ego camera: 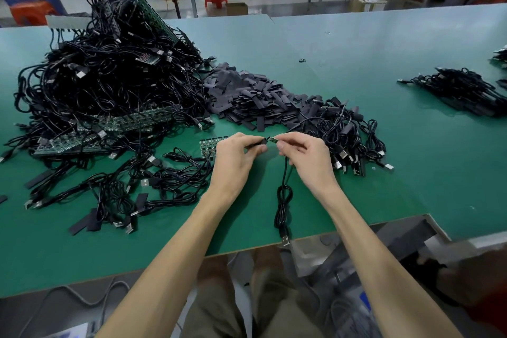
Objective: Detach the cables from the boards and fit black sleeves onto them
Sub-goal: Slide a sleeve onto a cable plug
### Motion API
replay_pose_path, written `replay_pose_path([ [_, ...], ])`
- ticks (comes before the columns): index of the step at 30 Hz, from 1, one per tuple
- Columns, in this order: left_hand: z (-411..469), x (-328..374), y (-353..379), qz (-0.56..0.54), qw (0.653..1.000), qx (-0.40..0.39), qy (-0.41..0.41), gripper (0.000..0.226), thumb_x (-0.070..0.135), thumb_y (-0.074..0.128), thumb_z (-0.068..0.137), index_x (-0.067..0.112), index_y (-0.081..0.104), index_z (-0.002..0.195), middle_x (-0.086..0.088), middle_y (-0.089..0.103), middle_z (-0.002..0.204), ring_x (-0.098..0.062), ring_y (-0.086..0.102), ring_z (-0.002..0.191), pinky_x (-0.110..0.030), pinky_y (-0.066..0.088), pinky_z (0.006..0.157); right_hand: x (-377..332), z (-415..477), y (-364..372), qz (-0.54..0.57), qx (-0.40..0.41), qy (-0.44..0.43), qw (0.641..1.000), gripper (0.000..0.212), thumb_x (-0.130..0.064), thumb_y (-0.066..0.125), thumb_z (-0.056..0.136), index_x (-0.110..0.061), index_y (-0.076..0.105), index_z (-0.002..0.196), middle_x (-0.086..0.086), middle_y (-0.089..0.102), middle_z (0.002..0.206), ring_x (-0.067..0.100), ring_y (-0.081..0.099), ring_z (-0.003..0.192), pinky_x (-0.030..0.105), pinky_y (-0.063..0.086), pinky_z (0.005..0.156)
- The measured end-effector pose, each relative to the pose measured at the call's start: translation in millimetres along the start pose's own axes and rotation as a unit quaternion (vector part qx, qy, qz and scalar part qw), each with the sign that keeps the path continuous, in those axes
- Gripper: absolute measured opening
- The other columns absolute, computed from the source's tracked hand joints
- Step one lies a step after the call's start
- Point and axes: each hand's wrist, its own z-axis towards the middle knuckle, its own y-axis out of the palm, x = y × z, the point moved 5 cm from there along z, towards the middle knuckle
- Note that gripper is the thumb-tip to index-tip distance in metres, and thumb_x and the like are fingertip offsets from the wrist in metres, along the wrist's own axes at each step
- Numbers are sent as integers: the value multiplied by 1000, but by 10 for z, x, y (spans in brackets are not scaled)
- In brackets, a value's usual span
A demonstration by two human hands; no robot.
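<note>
Two hands are working above the tabletop's point(356, 63) near edge: the left hand point(233, 162) is pinching one black sleeve point(258, 143), the right hand point(307, 156) is pinching the small green tip of one cable point(284, 195), which is hanging coiled down to that edge. One sleeve pile point(252, 96), too many to count, is lying mid-tabletop; one cable heap point(104, 85) is filling the far left corner; one board strip point(208, 145) is lying partly hidden behind the left hand

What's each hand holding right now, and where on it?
Left hand pinches a black sleeve by its left end. Right hand pinches the cable just behind its green board tip.
</note>
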Motion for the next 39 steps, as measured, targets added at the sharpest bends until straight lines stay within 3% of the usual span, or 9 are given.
replay_pose_path([
  [3, -7, 4, 8, -8, 1000, -8, 2, 21, 14, 77, 90, 11, 79, 111, 2, 71, 90, 1, 58, 65, -24, 52, 76, -9, 1, -1, -24, 8, -13, 1000, 17, -8, 70, 96, -20, 80, 102, 0, 74, 94, 2, 68, 79, 17, 48, 72],
  [8, 7, -44, 14, -21, 1000, -9, -12, 18, 7, 77, 89, 8, 80, 107, 5, 68, 84, 8, 57, 60, -9, 43, 70, -62, -17, 2, -49, 13, -44, 998, 19, -4, 70, 95, -18, 81, 102, 2, 67, 104, 1, 63, 89, 11, 46, 78],
  [15, -2, -111, 49, -78, 996, -32, -29, 21, -7, 64, 95, 3, 79, 106, 8, 70, 83, 7, 63, 63, -15, 52, 63, -92, -30, -10, -60, 21, -60, 996, 19, -2, 70, 95, -15, 81, 102, 5, 66, 104, 9, 64, 93, 12, 46, 79],
  [19, -1, -94, 55, -101, 994, -45, -23, 16, 0, 70, 93, 5, 80, 105, 6, 71, 85, 2, 61, 58, -13, 50, 62, -93, -33, -9, -67, 20, -62, 996, 19, -1, 70, 94, -13, 81, 102, 6, 66, 105, 11, 64, 94, 12, 47, 80],
  [23, 21, -117, 49, -134, 988, -50, -53, 14, 9, 75, 92, 12, 81, 104, 2, 76, 91, -12, 68, 70, -32, 60, 72, -112, -35, -10, -89, 24, -69, 993, 19, -1, 70, 94, -13, 81, 103, 6, 66, 103, 15, 63, 93, 18, 48, 80],
  [26, 26, -143, 49, -157, 983, -61, -72, 14, 12, 74, 92, 13, 81, 104, -1, 79, 93, -21, 67, 72, -36, 59, 76, -127, -38, -10, -111, 26, -78, 990, 18, -2, 70, 94, -13, 81, 104, 3, 65, 101, 13, 62, 93, 16, 46, 80],
  [30, 18, -138, 44, -161, 982, -69, -71, 15, 11, 74, 92, 11, 81, 105, -3, 79, 94, -17, 63, 70, -33, 56, 75, -148, -54, -7, -138, 29, -96, 985, 17, -3, 71, 94, -12, 81, 105, 0, 62, 100, 0, 55, 86, 8, 39, 76],
  [35, 4, -119, 45, -134, 988, -66, -45, 16, 11, 76, 90, 14, 82, 105, -2, 76, 92, -13, 59, 66, -28, 53, 70, -168, -90, 46, -174, 21, -131, 976, 16, -4, 71, 95, -9, 81, 106, 2, 60, 99, 1, 53, 82, 7, 37, 76],
  [39, 9, -100, 61, -128, 988, -79, -31, 15, 13, 77, 89, 16, 82, 103, 0, 76, 91, -17, 65, 74, -33, 55, 73, -132, -75, 38, -107, 8, -93, 990, 21, -5, 76, 90, -15, 76, 107, -2, 68, 99, 2, 62, 86, 13, 47, 79],
])
